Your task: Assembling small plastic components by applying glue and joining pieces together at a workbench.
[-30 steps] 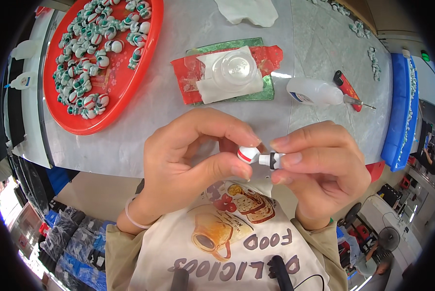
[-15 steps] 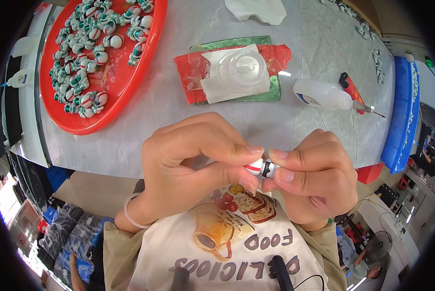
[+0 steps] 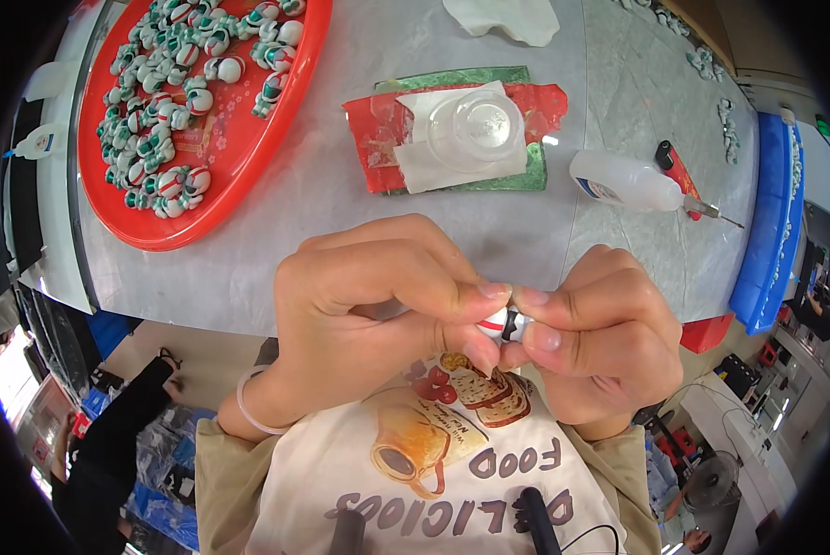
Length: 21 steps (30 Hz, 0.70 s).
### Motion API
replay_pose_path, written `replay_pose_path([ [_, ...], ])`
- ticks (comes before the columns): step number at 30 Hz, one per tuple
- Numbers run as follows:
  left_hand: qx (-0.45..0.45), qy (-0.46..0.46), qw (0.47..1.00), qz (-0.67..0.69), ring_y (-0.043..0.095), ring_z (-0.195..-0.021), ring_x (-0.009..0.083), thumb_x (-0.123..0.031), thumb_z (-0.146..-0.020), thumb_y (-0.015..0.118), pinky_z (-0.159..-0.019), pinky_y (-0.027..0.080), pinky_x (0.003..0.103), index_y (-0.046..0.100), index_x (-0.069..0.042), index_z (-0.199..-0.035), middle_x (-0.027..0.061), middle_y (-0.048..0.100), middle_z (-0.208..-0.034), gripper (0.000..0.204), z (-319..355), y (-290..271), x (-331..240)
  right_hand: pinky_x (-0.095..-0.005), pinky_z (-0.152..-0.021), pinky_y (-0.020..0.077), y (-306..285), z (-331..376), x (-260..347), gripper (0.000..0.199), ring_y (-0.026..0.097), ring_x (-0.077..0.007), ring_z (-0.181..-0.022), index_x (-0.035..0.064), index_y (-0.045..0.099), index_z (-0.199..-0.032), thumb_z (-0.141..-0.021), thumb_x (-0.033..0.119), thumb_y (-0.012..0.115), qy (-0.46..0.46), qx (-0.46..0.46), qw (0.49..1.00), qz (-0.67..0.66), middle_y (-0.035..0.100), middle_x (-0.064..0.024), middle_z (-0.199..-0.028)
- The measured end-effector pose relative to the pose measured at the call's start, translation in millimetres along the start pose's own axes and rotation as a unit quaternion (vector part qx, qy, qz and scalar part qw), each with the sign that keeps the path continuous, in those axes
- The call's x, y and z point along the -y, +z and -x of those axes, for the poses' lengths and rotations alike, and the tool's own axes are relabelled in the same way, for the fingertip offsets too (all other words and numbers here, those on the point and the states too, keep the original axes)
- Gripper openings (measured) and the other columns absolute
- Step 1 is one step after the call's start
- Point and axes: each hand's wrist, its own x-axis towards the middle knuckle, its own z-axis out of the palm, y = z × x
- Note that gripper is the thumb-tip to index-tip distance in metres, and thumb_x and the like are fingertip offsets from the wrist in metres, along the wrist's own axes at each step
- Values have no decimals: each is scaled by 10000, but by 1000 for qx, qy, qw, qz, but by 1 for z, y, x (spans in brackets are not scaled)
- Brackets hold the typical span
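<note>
A small white figurine [image 3: 495,326] with a red stripe and a black part is held between both hands, over the table's near edge. My left hand [image 3: 378,296] pinches its red-striped end between thumb and forefinger. From the other side, my right hand [image 3: 609,328] grips the end beside the black part, fingers closed. The two hands' fingertips almost meet and cover much of the figurine. At the far left, a red round tray [image 3: 239,176] bears many small white and green figurines [image 3: 170,65] with red stripes.
Ahead of my hands, a clear plastic cup [image 3: 483,128] stands on white paper over red and green sheets [image 3: 373,139]. To its right lie a needle-tipped bottle [image 3: 623,180] and a red-handled tool [image 3: 679,171]. A blue bin [image 3: 759,222] stands far right; white tissue [image 3: 507,18] lies at the back.
Both hands keep their pinch on the figurine, its red stripe and black part turned slightly. The table scene has shifted a little in view. A person in black has appeared at lower left.
</note>
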Motion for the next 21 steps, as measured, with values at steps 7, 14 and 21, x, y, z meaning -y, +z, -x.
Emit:
replay_pose_path([
  [7,-1,-10,1000,-16,604,-625,164,116,-649,637,-535,499,239,616,50,-795,132,586,-735,161,-1,-2,-5,-234,-381,341,5,-8,-1,199,460,-146,-446,-1,547,-604,-509,-33,719,-29,-43,998,-25,564,-96,-655],
  [14,63,-47,988,-129,559,-639,152,-130,-633,737,-586,431,258,619,-38,-880,59,600,-740,289,-1,1,-7,-229,-483,323,2,7,0,368,456,-132,-566,68,534,-772,-548,215,787,17,-58,998,1,478,-46,-741],
  [21,140,-3,986,-88,524,-581,150,-269,-616,739,-553,403,291,619,-64,-886,4,581,-706,361,8,0,-17,-256,-477,338,1,9,7,495,444,-155,-578,66,476,-763,-509,343,797,21,-13,999,-45,456,-63,-722],
])
